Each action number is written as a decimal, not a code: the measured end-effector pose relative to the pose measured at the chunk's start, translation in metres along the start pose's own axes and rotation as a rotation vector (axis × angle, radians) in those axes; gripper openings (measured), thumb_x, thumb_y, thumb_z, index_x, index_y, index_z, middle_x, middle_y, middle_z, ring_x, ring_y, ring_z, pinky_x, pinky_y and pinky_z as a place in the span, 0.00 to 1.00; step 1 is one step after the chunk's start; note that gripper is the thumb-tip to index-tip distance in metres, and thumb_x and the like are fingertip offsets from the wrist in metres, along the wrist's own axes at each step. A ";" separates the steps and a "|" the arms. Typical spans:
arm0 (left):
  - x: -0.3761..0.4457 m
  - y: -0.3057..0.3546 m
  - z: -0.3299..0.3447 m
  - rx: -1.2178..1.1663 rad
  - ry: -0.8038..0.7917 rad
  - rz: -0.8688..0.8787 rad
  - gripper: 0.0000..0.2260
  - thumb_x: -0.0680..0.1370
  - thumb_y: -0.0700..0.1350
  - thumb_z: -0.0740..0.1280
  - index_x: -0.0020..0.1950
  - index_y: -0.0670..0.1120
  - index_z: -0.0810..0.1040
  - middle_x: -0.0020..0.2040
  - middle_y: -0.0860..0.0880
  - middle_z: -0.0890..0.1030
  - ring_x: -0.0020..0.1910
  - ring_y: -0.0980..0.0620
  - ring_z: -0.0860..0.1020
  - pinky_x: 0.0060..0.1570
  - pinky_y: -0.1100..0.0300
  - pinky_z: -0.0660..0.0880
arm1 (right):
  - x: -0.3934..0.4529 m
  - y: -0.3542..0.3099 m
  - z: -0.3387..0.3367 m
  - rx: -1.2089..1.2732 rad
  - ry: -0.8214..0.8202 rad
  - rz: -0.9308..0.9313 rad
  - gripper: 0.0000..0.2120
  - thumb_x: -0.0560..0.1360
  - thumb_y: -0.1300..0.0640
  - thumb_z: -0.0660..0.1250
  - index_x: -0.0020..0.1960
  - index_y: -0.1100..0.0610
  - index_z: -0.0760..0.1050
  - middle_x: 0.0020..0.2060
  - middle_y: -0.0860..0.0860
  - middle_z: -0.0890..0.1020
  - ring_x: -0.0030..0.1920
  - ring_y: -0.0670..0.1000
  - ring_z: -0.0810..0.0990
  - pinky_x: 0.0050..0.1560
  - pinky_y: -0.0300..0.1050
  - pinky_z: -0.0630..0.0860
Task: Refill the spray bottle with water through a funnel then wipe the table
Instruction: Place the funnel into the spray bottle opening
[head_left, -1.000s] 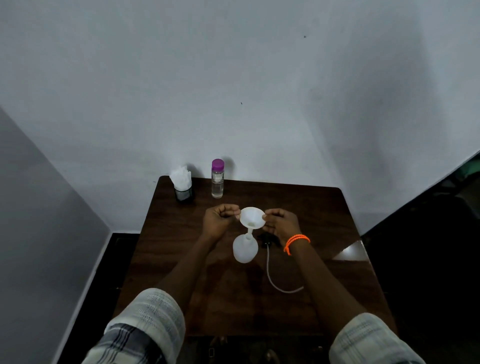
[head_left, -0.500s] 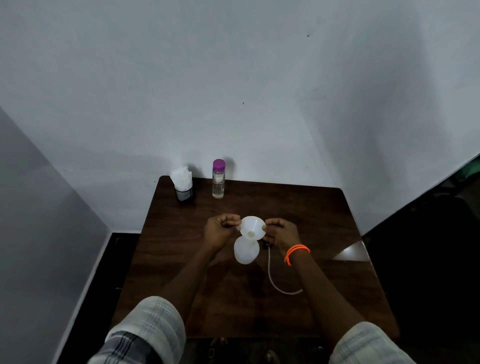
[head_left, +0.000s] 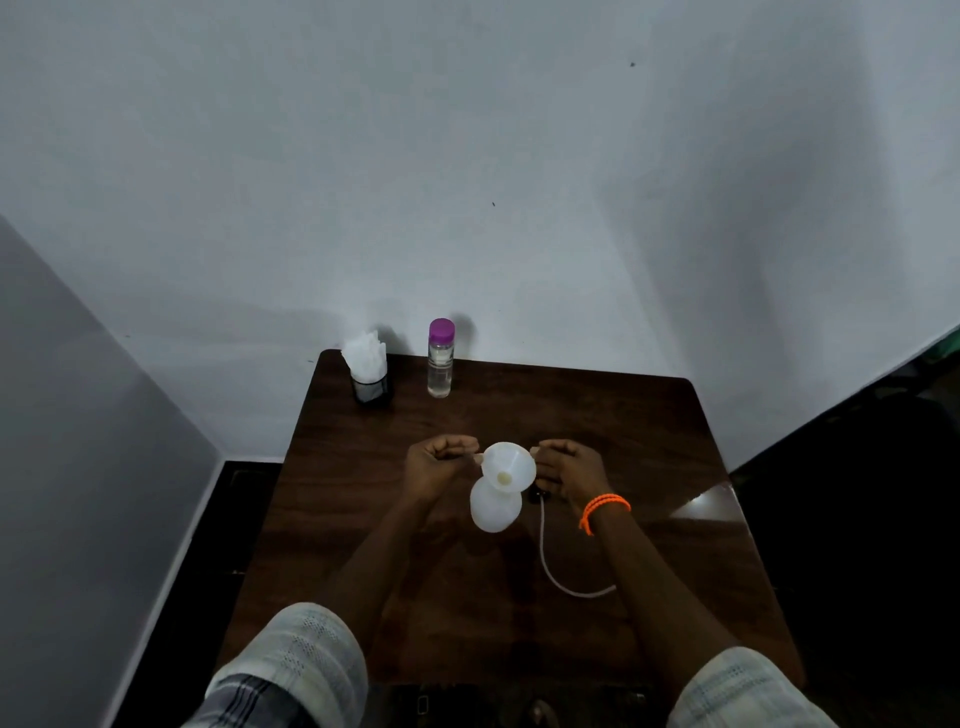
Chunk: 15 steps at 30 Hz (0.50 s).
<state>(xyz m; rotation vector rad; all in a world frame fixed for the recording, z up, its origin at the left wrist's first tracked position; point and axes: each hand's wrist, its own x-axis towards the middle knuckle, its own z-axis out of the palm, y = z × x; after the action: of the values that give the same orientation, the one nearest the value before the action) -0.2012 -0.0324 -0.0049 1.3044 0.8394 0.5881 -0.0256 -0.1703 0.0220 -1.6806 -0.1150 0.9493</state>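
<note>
A dark wooden table (head_left: 623, 441) stands against a white wall. Both hands, left hand (head_left: 439, 465) and right hand (head_left: 571, 467), curl fingers, pinching the funnel (head_left: 509, 467) rim over the spray bottle (head_left: 493, 506)

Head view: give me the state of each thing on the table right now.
Funnel: seated in spray bottle, pinched by left hand and right hand.
Spray bottle: upright, uncapped.
Water bottle: capped, upright.
Spray head tube: lying on table.
Napkin holder: stocked.

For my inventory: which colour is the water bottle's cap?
Purple cap, shown in the head view.
</note>
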 end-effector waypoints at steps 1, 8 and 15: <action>0.003 0.000 -0.003 -0.007 0.009 -0.005 0.12 0.69 0.29 0.76 0.52 0.35 0.84 0.47 0.42 0.87 0.46 0.49 0.86 0.48 0.59 0.83 | 0.004 -0.003 0.000 0.004 0.004 0.007 0.12 0.72 0.63 0.76 0.55 0.63 0.81 0.49 0.59 0.87 0.49 0.58 0.86 0.51 0.56 0.82; 0.037 0.005 -0.020 0.043 0.128 -0.088 0.11 0.70 0.35 0.79 0.51 0.40 0.85 0.45 0.44 0.87 0.45 0.50 0.86 0.47 0.59 0.82 | 0.034 -0.030 0.017 -0.137 0.027 -0.033 0.08 0.71 0.62 0.77 0.49 0.61 0.82 0.42 0.58 0.85 0.40 0.53 0.83 0.37 0.46 0.81; 0.096 0.018 -0.037 0.286 0.197 -0.093 0.08 0.71 0.44 0.79 0.49 0.49 0.85 0.46 0.54 0.85 0.47 0.58 0.83 0.51 0.64 0.77 | 0.092 -0.052 0.069 -0.536 -0.007 -0.198 0.11 0.68 0.59 0.80 0.49 0.57 0.83 0.39 0.53 0.84 0.41 0.50 0.83 0.40 0.49 0.84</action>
<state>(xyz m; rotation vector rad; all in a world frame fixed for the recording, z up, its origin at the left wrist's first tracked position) -0.1740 0.0682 -0.0082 1.4718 1.1736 0.5418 0.0131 -0.0499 0.0164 -2.1052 -0.5721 0.8163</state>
